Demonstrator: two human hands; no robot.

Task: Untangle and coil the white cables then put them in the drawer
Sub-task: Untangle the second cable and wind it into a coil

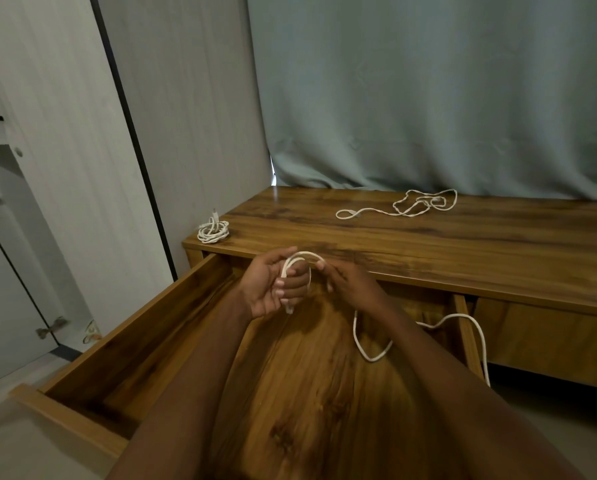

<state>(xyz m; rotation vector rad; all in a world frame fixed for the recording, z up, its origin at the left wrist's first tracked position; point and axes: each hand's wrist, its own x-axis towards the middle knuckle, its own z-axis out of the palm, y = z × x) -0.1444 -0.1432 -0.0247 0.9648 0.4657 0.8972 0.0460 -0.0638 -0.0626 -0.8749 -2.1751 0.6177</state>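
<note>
My left hand (269, 285) grips one end of a white cable (370, 355), with a loop arching over its fingers. My right hand (349, 282) pinches the same cable just right of that loop. The rest of the cable hangs down, curls over the open drawer (130, 344) and trails off past its right side. A coiled white cable (213, 231) lies on the left corner of the wooden desk (463, 251). A twisted, tangled white cable (408, 204) lies at the back of the desk.
The drawer is pulled far out below my arms, and its wooden bottom shows. A grey-green curtain (428, 98) hangs behind the desk. Pale cabinet doors (47, 168) stand to the left.
</note>
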